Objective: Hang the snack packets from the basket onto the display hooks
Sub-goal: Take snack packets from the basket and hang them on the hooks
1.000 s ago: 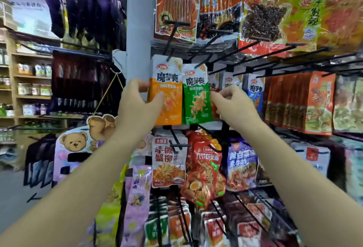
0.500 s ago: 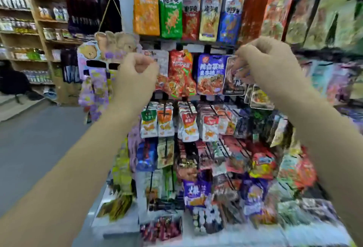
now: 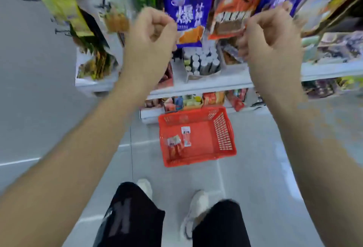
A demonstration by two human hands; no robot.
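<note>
A red plastic basket (image 3: pixel 224 132) sits on the grey floor below the display rack. Inside it lie a few small snack packets: a white and red one (image 3: pixel 186 135) near the middle and a small pile (image 3: pixel 174 145) at its left. My left hand (image 3: pixel 151 34) and my right hand (image 3: pixel 269 36) hover high above the basket in front of the lowest hanging packets. Both have their fingers curled and hold nothing. A blue packet (image 3: pixel 187 10) and an orange-red packet (image 3: pixel 227 18) hang between my hands.
A white shelf (image 3: pixel 196 87) with boxed snacks juts out under the hanging rows, just behind the basket. My legs in black trousers and white shoes (image 3: pixel 196 205) stand on the floor in front of the basket. Yellow packets (image 3: pixel 60 4) hang at the rack's left side.
My view has swung down from the upper hooks to the floor and the basket. Both hands let go of the hung packets, came away from the rack and curled up with nothing in them.
</note>
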